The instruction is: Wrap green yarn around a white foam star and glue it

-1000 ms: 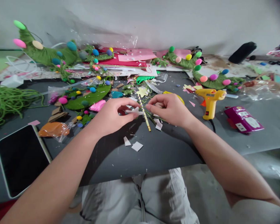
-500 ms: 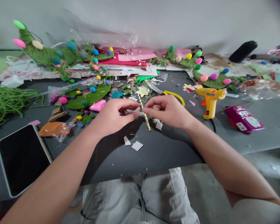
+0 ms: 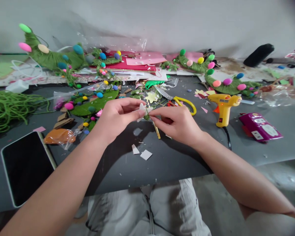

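Between finger and thumb, my left hand (image 3: 118,119) pinches a small white star-shaped piece (image 3: 142,107). Green yarn (image 3: 147,116) is wound over the middle of the star. My right hand (image 3: 178,123) is closed, thumb and forefinger pinched at the star's right side; the yarn in its grip is mostly hidden. A gold-patterned pencil (image 3: 157,131) lies on the table beneath the hands, partly covered by them. White card scraps (image 3: 146,154) lie nearer to me. Yellow-handled scissors (image 3: 185,103) rest just beyond my right hand.
A yellow glue gun (image 3: 223,108) stands on the right beside a purple packet (image 3: 260,127). At left are a heap of green yarn (image 3: 12,108), a tablet (image 3: 27,167) and an orange bag (image 3: 60,136). Green crescents with coloured balls (image 3: 55,60) line the back.
The star has come up and tilted in my left hand, showing the green yarn around it. My right fingers have moved from beside the pencil to the star's edge.
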A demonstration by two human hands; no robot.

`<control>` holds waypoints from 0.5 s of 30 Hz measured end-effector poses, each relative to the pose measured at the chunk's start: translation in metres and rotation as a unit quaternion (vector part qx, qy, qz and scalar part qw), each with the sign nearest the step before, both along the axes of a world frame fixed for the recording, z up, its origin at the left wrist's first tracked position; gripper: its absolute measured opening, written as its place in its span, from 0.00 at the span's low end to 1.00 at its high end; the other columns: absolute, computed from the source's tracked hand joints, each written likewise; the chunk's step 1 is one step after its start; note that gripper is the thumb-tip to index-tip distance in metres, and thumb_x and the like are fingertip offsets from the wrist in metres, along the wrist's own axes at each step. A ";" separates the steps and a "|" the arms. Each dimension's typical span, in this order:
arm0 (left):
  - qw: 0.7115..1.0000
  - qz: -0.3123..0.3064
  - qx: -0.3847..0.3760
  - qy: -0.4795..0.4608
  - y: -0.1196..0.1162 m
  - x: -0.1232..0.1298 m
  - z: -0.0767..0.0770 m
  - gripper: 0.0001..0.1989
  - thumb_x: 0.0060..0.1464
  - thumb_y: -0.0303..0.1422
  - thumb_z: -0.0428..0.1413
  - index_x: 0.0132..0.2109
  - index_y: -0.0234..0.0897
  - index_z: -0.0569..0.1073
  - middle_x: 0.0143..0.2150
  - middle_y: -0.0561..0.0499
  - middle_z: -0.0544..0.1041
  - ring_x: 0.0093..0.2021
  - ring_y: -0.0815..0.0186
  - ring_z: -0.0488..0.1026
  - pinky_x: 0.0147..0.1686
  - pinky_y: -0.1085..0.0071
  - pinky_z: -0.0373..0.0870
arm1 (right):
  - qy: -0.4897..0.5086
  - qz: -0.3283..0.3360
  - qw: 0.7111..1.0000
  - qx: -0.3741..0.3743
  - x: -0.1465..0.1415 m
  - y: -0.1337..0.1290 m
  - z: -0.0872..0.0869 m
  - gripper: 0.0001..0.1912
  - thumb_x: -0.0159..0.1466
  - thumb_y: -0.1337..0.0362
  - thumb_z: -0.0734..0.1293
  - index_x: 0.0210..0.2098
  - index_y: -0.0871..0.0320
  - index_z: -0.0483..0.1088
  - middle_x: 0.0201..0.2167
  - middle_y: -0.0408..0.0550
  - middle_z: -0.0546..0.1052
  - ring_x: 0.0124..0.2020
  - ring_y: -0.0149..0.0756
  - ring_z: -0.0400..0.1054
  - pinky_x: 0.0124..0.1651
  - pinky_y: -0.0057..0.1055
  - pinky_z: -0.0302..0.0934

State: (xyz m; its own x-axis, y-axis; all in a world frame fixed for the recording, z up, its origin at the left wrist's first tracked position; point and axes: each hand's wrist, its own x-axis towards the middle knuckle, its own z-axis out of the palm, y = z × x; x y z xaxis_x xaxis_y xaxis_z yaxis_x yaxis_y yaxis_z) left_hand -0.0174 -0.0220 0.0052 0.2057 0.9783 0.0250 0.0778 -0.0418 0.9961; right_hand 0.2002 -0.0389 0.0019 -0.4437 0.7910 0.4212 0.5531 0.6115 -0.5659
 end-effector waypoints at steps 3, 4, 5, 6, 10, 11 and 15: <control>1.000 -0.006 -0.008 -0.023 0.001 -0.001 -0.002 0.16 0.47 0.35 0.72 0.45 0.40 0.84 0.41 0.49 0.85 0.40 0.63 0.80 0.45 0.67 0.78 | 0.014 0.018 1.000 0.007 -0.001 0.001 -0.001 0.10 0.68 0.67 0.66 0.43 0.59 0.81 0.31 0.46 0.80 0.26 0.29 0.64 0.34 0.28 0.56; 1.000 -0.007 -0.009 -0.024 0.001 -0.001 -0.003 0.16 0.48 0.35 0.72 0.45 0.40 0.84 0.41 0.48 0.85 0.40 0.63 0.80 0.45 0.67 0.78 | 0.021 0.023 0.999 0.007 -0.001 0.002 -0.001 0.10 0.68 0.67 0.66 0.42 0.59 0.81 0.30 0.46 0.80 0.27 0.29 0.64 0.34 0.28 0.56; 1.000 -0.009 -0.008 -0.022 0.001 -0.001 -0.003 0.15 0.48 0.35 0.72 0.45 0.40 0.84 0.41 0.48 0.84 0.40 0.63 0.80 0.44 0.66 0.78 | 0.030 0.028 0.999 0.004 -0.001 0.003 -0.001 0.09 0.67 0.67 0.67 0.40 0.59 0.81 0.30 0.45 0.79 0.27 0.29 0.64 0.34 0.28 0.56; 1.000 -0.011 -0.007 -0.018 0.000 -0.001 -0.003 0.15 0.48 0.36 0.72 0.45 0.40 0.84 0.41 0.48 0.84 0.39 0.63 0.80 0.43 0.66 0.78 | 0.037 0.032 0.999 -0.003 -0.001 0.004 -0.001 0.08 0.66 0.68 0.67 0.38 0.59 0.81 0.29 0.45 0.79 0.27 0.29 0.65 0.34 0.28 0.56; 0.999 -0.038 -0.010 0.001 -0.002 -0.001 -0.002 0.14 0.50 0.36 0.71 0.44 0.40 0.84 0.40 0.49 0.84 0.38 0.63 0.80 0.41 0.67 0.78 | 0.051 0.048 0.995 -0.070 0.002 0.011 -0.003 0.06 0.63 0.69 0.70 0.33 0.60 0.81 0.26 0.43 0.75 0.26 0.28 0.64 0.33 0.27 0.56; 0.998 -0.054 -0.011 0.014 -0.003 -0.001 -0.001 0.13 0.50 0.36 0.70 0.44 0.40 0.84 0.40 0.49 0.85 0.38 0.63 0.80 0.41 0.67 0.78 | 0.050 0.056 0.994 -0.084 0.004 0.013 -0.003 0.05 0.64 0.68 0.70 0.34 0.60 0.81 0.26 0.43 0.75 0.26 0.28 0.64 0.32 0.27 0.56; 0.988 -0.110 0.005 0.107 -0.007 0.001 0.001 0.12 0.53 0.36 0.68 0.44 0.38 0.83 0.40 0.47 0.85 0.39 0.60 0.81 0.39 0.66 0.78 | 0.005 0.091 0.994 -0.060 0.011 0.021 -0.002 0.06 0.65 0.66 0.70 0.35 0.59 0.81 0.29 0.45 0.77 0.28 0.29 0.65 0.34 0.28 0.56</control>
State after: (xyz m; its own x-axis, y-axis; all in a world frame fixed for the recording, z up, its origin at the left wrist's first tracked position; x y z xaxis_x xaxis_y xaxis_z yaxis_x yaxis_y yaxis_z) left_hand -0.0160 -0.0295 0.0061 0.4143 0.9096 -0.0320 0.2745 -0.0913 0.9572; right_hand 0.2112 -0.0184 0.0000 -0.5797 0.7433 0.3338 0.4334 0.6282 -0.6462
